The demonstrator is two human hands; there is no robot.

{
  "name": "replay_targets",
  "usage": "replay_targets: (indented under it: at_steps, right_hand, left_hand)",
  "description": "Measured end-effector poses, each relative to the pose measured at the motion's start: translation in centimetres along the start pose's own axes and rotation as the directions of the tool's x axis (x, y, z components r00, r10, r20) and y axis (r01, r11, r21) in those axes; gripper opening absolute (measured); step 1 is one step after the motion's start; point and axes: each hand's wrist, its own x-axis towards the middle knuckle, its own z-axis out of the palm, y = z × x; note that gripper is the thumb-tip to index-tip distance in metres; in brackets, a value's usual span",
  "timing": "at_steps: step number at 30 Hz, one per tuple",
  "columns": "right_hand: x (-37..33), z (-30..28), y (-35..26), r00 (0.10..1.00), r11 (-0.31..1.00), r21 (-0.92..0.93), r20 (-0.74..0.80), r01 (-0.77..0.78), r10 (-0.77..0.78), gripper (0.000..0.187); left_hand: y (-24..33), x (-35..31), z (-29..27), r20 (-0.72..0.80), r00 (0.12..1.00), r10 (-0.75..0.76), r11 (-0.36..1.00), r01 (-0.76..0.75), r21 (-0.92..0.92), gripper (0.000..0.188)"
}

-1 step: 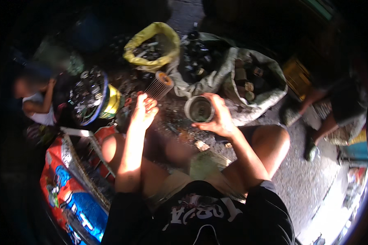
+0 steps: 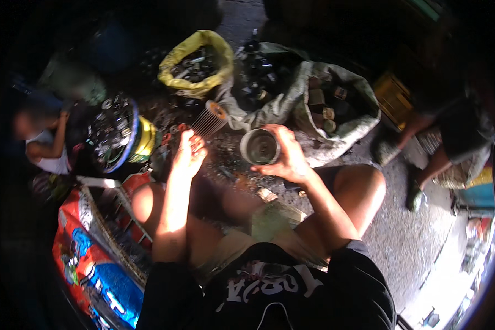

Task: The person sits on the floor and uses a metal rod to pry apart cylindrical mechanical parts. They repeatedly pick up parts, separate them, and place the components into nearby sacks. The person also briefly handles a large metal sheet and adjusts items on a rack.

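My left hand (image 2: pixel 189 157) has its fingers closed on the near end of a pleated filter cartridge (image 2: pixel 206 123). Its far end is an orange ring with a dark hole, tilted up and to the right. With thumb and fingers, my right hand (image 2: pixel 289 156) grips a round metal can (image 2: pixel 260 147) by its sides. The can's open mouth faces me, and its inside looks dark and grimy. A gap separates the can from the filter cartridge.
Ahead stand a yellow sack (image 2: pixel 170 78), a pale sack (image 2: pixel 363 124) and a blue-rimmed container (image 2: pixel 132 148), all holding scrap. A wooden block (image 2: pixel 278 220) lies between my legs; a red-blue sack (image 2: pixel 74 258) is left. Another person's foot (image 2: pixel 416 199) is right; someone sits far left (image 2: pixel 47 146).
The whole view has shifted slightly, so everything sits a little further left. Both hands keep the same hold on the filter cartridge and the can.
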Motion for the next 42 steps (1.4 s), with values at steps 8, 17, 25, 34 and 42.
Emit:
replay_targets:
  at_steps: [8, 17, 25, 34, 42]
  right_hand:
    - [-0.4, -2.3, -0.2, 1.0, 1.0, 0.027, 0.027, 0.0, -0.001, 0.09]
    - [0.1, -7.0, -1.6, 0.974, 0.991, 0.093, -0.215, 0.095, -0.073, 0.092]
    - [0.2, -8.6, 0.4, 0.976, 1.0, -0.001, -0.217, -0.022, 0.021, 0.09]
    - [0.3, -5.6, -0.7, 0.98, 0.969, 0.24, -0.168, -0.066, 0.109, 0.082]
    - [2.4, -3.4, -2.4, 0.986, 0.992, 0.078, -0.138, 0.103, -0.092, 0.085]
  left_hand:
    - [-4.7, 1.6, 4.3, -0.068, 0.975, -0.21, 0.948, 0.22, 0.23, 0.018]
    - [-14.4, 11.8, 23.2, 0.115, 0.936, -0.333, 0.601, 0.116, 0.791, 0.044]
    - [-11.3, 11.7, 17.9, 0.785, 0.615, -0.077, 0.731, -0.501, 0.464, 0.04]
    - [0.9, 3.3, 6.4, -0.027, 0.999, -0.047, 0.672, 0.052, 0.739, 0.022]
    - [4.7, -1.3, -0.7, 0.099, 0.995, -0.001, 0.867, -0.049, 0.495, 0.02]
